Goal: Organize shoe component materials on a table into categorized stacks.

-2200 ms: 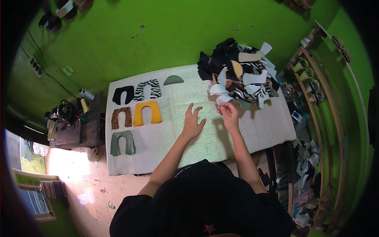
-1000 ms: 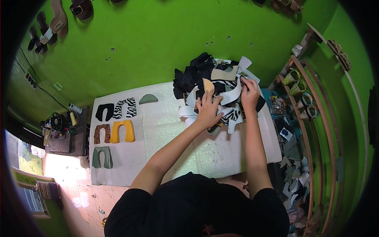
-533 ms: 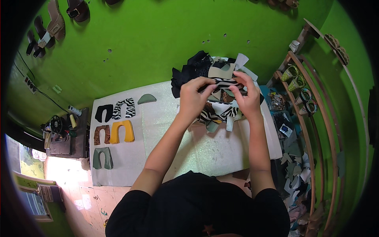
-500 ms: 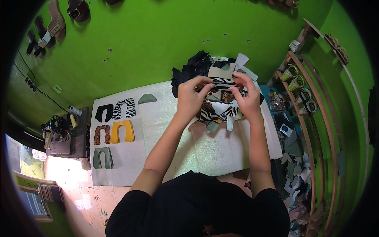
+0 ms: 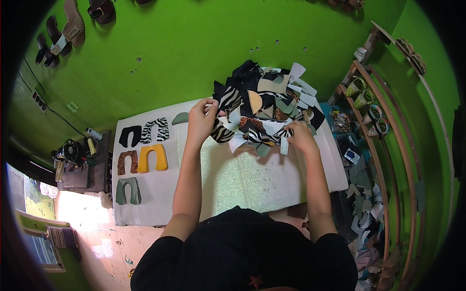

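Many cut material pieces are heaped in a pile (image 5: 264, 109) at the far right of the worktop (image 5: 233, 179); the heap's long axis runs roughly left to right, with loose strips splaying toward the far wall. A zebra-print piece (image 5: 224, 127) at the pile's near left edge is pinched by the left hand (image 5: 201, 121), fingers closed on it, arm extended straight forward. A pale strip (image 5: 284, 144), hanging lengthwise toward the person, is gripped by the right hand (image 5: 301, 137) at the pile's near right edge. Six arch-shaped cut pieces (image 5: 143, 153) are laid flat in rows at the worktop's left. Sandals (image 5: 73, 26) are hung on the green wall (image 5: 194, 43).
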Motion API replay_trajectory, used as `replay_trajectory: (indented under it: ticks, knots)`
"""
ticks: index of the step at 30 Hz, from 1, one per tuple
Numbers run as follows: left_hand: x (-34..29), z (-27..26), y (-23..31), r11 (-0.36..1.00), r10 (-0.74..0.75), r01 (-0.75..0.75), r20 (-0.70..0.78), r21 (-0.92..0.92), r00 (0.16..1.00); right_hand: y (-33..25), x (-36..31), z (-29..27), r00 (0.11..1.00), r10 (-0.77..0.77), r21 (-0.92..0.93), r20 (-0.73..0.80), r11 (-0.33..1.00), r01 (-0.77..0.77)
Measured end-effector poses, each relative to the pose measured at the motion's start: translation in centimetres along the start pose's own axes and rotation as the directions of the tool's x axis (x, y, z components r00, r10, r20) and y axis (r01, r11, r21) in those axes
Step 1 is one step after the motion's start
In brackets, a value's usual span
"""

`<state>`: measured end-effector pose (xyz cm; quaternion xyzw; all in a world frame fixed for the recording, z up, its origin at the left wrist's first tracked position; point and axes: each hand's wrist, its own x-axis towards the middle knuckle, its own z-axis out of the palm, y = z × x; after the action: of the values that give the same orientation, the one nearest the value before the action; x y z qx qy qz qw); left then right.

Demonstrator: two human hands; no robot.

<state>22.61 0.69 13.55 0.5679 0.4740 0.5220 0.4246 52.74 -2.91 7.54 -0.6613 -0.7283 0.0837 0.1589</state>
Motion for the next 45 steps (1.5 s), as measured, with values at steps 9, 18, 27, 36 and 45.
replay_trajectory:
  ticks: [9,18,27,36,45]
  knots:
    - [-1.1,-0.6,-1.1,0.989,-0.066,0.070,0.031,-0.132,0.997,-0.3,2.0,-0.8,0.901,-0.117,-0.014,-0.418,0.992,0.123]
    - [-1.4,0.8,-2.4,0.997,0.070,-0.070,-0.020,-0.006,0.997,-1.6,3.8,-3.9,0.757,-0.087,0.059,-0.648,0.985,0.164]
    - [-1.1,1.7,-3.7,0.896,-0.178,0.187,0.060,-0.402,0.982,-5.5,3.1,-8.5,0.471,-0.069,0.223,-0.879,0.814,0.536]
    - [-2.2,0.6,-2.9,0.652,-0.221,0.428,0.383,-0.626,0.897,-9.1,1.1,-4.9,0.236,-0.541,-0.169,-0.807,0.595,0.786]
    - [-3.1,-1.8,-4.2,0.660,-0.136,0.494,0.557,-0.566,0.820,-11.1,-0.4,-0.3,0.370,-0.319,0.139,-0.873,0.563,0.815]
